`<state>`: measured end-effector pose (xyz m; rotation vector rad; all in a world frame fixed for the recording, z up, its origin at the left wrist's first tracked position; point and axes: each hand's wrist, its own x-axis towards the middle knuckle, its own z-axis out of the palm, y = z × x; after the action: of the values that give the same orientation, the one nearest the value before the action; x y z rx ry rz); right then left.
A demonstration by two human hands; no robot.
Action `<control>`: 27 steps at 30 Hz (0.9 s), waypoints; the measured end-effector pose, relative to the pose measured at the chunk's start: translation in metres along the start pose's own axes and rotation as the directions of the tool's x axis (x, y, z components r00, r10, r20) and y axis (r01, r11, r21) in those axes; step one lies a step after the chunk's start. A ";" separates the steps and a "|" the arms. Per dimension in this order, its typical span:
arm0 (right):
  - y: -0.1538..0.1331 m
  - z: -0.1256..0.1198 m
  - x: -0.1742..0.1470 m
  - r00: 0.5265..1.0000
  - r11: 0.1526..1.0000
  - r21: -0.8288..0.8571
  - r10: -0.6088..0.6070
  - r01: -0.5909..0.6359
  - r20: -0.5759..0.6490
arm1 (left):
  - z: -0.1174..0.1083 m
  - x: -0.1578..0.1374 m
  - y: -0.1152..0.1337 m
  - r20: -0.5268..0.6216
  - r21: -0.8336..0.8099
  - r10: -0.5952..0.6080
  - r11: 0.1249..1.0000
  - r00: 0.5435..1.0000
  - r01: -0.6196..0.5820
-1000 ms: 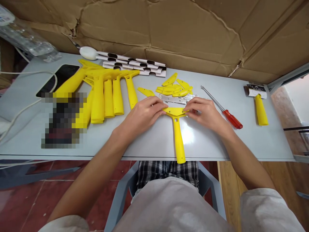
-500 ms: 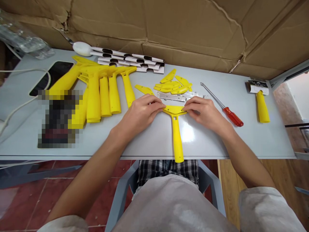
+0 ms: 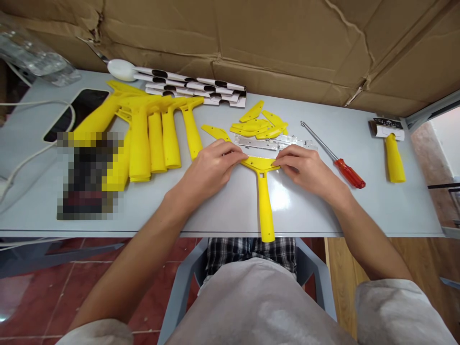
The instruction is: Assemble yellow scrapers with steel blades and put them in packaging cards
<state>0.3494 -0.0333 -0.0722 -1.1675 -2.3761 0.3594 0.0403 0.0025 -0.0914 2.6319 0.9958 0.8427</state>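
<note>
Left hand [image 3: 214,166] and right hand [image 3: 302,166] each pinch an end of that yellow scraper [image 3: 264,187], but its handle [image 3: 266,213] pokes past the front edge of the desk [image 3: 312,218], so a bump could twist it.

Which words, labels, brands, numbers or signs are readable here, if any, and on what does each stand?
None can be read.
Card at far right: white print on black, too small.
Pixelated patch at left: blurred out.
Scraper in front: no lettering visible.

creased brown cardboard [image 3: 287,52] behind a grey table [image 3: 223,215], red tiled floor [image 3: 32,292], wood-grained flooring [image 3: 341,282], blue-grey chair [image 3: 322,287]
</note>
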 end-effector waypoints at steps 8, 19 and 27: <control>0.001 0.003 -0.003 1.000 1.000 -0.021 0.015 -0.014 0.020 | -0.002 -0.001 -0.001 0.044 0.005 -0.015 1.000 0.999 0.015; 0.001 0.004 -0.003 0.998 0.997 -0.052 -0.059 0.059 -0.011 | -0.004 -0.002 0.002 0.019 -0.010 0.010 1.000 1.000 -0.010; -0.004 0.004 -0.004 0.995 0.993 -0.066 -0.101 0.102 0.017 | -0.004 -0.001 0.007 0.042 -0.008 -0.004 1.000 0.999 0.004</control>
<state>0.3464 -0.0392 -0.0750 -1.0709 -2.4659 0.2564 0.0410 -0.0039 -0.0856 2.6287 0.9853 0.7859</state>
